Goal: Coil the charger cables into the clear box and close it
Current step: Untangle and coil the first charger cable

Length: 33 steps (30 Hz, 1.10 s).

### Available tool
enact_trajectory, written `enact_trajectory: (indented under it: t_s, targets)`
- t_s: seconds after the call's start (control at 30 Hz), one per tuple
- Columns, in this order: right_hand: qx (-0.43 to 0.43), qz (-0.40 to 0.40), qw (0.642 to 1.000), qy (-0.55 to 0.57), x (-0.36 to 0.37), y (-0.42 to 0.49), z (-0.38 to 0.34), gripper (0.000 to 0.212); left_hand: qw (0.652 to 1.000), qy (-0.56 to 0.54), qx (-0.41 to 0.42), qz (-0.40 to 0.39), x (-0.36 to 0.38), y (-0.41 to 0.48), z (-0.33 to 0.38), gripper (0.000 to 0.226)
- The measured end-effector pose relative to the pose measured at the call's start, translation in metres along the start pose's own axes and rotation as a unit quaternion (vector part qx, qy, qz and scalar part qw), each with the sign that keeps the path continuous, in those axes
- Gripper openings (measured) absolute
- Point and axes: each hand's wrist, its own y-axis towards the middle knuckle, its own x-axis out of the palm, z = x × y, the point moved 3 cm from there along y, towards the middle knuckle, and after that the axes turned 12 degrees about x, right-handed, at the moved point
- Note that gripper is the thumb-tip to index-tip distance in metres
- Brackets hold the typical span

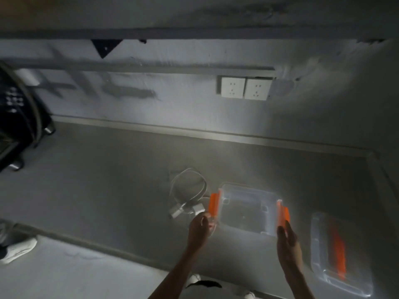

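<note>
Dim, blurry frame. Clear box (248,209) sits open on the grey counter (108,186), right of centre, with an orange latch (214,204) flipped out on its left side and another orange latch (283,214) on its right. Box looks empty, though blur hides detail inside.

My left hand (199,226) is at the box's near-left corner, fingers curled by the lower end of the left latch; something pale sits by the fingertips, cannot tell if I'm pinching it. My right hand (286,236) is at the near-right corner, fingers extended up against the lower end of the right latch, touching or just beside it; cannot tell if it grips.

White charger cables (187,188) lie loosely looped on the counter just left of the box, with white plug bricks (185,209) at the near end of the loop, close to the left latch. None of the cable is in the box.

Clear lid (339,255) with an orange strip lies flat on the counter to the right of the box, apart from it.

Two white wall sockets (245,87) on the wall behind. Black wheeled chair (19,117) at far left.
</note>
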Motion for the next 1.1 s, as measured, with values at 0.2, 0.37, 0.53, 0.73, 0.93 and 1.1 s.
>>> enact_trajectory:
  t_s: [0.2,0.37,0.53,0.73,0.93,1.1]
  targets:
    - [0.116,0.072,0.991,-0.009,0.025,-0.010,0.007,0.074,0.970,0.221,0.060,0.085,-0.062,0.027,-0.029,0.032]
    - [0.293,0.043,0.918,0.266,0.051,-0.020,0.037,0.056,0.898,0.433,0.009,-0.070,-0.085,0.060,-0.052,0.054]
    - [0.403,0.042,0.798,0.447,0.084,-0.034,0.023,0.068,0.890,0.437,0.058,-0.118,-0.088,0.076,-0.057,0.046]
    - [0.395,0.085,0.740,0.538,0.085,-0.030,0.028,0.051,0.953,0.286,0.031,-0.094,-0.092,0.074,-0.052,0.041]
    - [0.463,-0.100,0.749,0.463,0.149,-0.052,0.009,0.037,0.989,-0.081,-0.113,-0.046,-0.098,0.062,-0.045,0.057]
    - [0.414,-0.289,0.787,0.354,0.207,-0.061,-0.053,0.029,0.974,-0.155,-0.134,-0.093,-0.119,0.054,-0.046,0.062]
